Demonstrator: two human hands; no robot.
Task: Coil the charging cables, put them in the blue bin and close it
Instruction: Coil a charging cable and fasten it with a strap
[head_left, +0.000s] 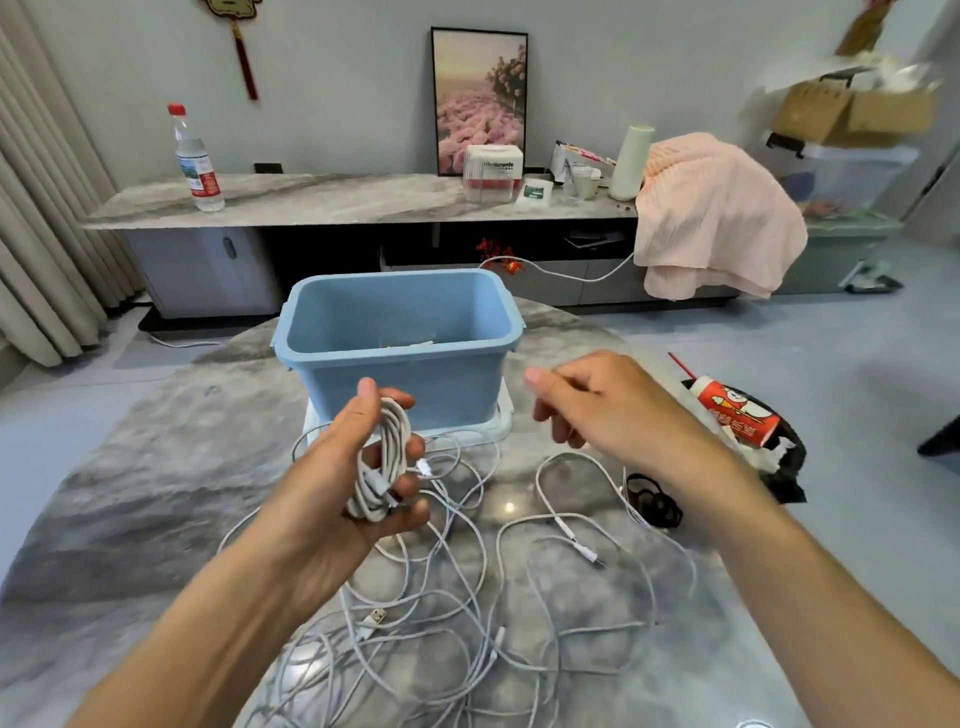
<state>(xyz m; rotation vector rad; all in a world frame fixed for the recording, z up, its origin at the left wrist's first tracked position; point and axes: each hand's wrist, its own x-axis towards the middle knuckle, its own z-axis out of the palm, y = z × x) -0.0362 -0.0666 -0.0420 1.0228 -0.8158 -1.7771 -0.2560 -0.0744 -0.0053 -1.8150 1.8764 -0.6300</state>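
cables (tangled) before blue bin

Head-worn view, forward and down

This is a home living room. A long, low media cabinet with a marble-look top runs along the wall, carrying a framed flower picture, a water bottle and a tissue box. A pink blanket is draped over its end, beige curtains hang at left, and a red tasselled ornament hangs on the wall.
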